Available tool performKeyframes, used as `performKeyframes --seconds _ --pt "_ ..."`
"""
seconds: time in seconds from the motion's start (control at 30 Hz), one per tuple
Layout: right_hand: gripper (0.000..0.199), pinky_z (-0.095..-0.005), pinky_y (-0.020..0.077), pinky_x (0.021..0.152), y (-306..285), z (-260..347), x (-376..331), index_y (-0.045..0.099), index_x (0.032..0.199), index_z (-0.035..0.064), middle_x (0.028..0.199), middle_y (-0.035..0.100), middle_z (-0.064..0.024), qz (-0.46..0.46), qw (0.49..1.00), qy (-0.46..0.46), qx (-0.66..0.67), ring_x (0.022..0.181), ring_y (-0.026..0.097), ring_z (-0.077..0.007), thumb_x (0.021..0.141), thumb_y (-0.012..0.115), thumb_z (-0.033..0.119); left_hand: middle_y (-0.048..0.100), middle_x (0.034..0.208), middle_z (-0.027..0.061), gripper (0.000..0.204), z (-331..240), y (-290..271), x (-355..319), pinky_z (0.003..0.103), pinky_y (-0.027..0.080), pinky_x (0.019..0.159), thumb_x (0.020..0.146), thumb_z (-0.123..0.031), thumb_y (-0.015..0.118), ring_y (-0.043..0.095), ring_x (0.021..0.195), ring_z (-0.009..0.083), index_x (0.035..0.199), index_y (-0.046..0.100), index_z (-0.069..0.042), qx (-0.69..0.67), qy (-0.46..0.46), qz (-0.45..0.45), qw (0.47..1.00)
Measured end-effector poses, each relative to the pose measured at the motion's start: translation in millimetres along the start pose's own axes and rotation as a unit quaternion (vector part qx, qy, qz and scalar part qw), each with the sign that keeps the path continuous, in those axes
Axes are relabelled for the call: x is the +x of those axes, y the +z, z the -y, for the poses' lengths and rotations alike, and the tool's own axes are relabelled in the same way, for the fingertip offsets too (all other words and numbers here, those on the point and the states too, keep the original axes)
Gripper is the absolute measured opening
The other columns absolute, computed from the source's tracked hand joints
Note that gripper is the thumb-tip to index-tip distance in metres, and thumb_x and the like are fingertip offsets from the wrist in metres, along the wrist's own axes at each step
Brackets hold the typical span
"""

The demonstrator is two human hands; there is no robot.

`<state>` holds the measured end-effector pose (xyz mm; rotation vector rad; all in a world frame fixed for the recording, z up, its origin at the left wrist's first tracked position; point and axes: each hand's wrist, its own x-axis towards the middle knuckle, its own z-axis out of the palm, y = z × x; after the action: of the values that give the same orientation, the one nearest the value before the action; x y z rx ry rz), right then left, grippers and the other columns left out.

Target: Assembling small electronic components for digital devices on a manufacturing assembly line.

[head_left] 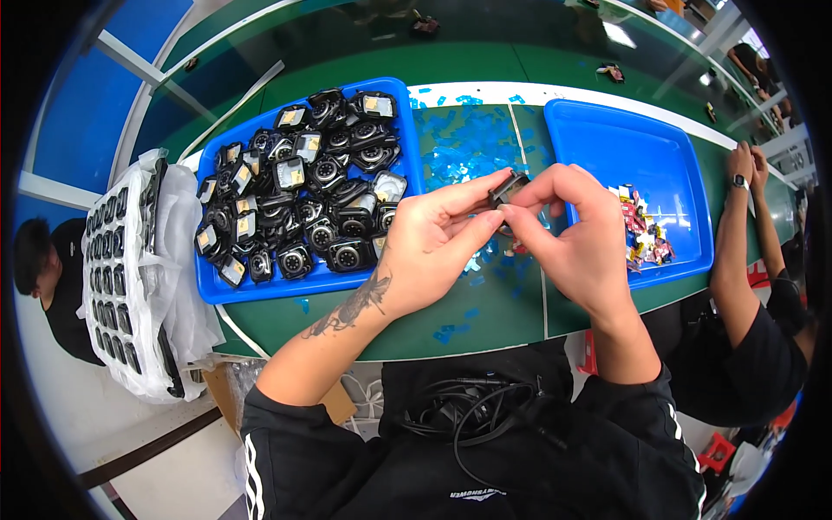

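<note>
I had both hands, left (429,243) and right (568,230), pinching one black part (507,189) right of the full tray (260,290), seemingly peeling film; next needed a steady fingertip pull.

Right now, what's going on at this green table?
A person's left hand and right hand together pinch a small black plastic part above the green table. A blue plastic tray heaped with similar black parts sits to the left; a second blue tray, holding a few colourful scraps, sits to the right.
</note>
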<state>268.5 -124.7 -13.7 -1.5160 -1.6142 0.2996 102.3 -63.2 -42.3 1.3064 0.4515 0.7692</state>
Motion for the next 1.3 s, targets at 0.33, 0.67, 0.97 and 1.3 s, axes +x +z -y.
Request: performKeyframes --seconds 0.33,0.67,0.97,1.3 --pt "0.027 -0.0271 0.0475 0.070 4 -10 -2 0.054 0.090 0.0022 0.082 0.054 -0.0040 -0.009 0.992 0.061 0.110 0.079 0.055 -0.0137 0.074 0.076 0.003 0.063 0.117 0.0151 0.042 -6 1 5 0.027 0.050 0.091 0.096 0.000 0.052 0.062 0.105 0.0145 0.137 0.044 0.006 -0.003 -0.027 0.007 1.000" --pt "0.020 -0.0220 0.0552 0.078 1 -2 -20 0.059 0.104 -0.0036 0.098 0.063 -0.0060 -0.015 0.944 0.138 0.298 0.088 0.062 -0.0093 0.085 0.066 -0.007 0.064 0.112 0.0117 0.026 -9 -6 2 0.029 0.054 0.084 0.093 0.004 0.051 0.064 0.102 0.0164 0.116 0.064 0.000 0.107 0.093 -0.015 0.990" --pt "0.014 -0.0216 0.0534 0.074 -8 -4 -25 0.058 0.098 -0.0019 0.093 0.063 -0.0046 0.076 0.893 0.184 0.404 0.084 0.062 -0.0082 0.087 0.065 -0.004 0.066 0.111 0.0135 0.027 -6 -5 4 0.029 0.058 0.071 0.077 0.004 0.071 0.069 0.090 0.0215 0.103 0.071 -0.003 0.377 0.250 -0.020 0.892" --pt "0.011 -0.0193 0.0478 0.075 -10 -19 -20 0.058 0.095 0.0009 0.091 0.060 -0.0007 0.125 0.877 0.197 0.420 0.082 0.059 -0.0075 0.087 0.064 -0.003 0.065 0.096 0.0115 0.017 -3 -6 2 0.029 0.056 0.065 0.075 0.000 0.074 0.068 0.079 0.0225 0.092 0.071 -0.001 0.398 0.225 0.025 0.889"
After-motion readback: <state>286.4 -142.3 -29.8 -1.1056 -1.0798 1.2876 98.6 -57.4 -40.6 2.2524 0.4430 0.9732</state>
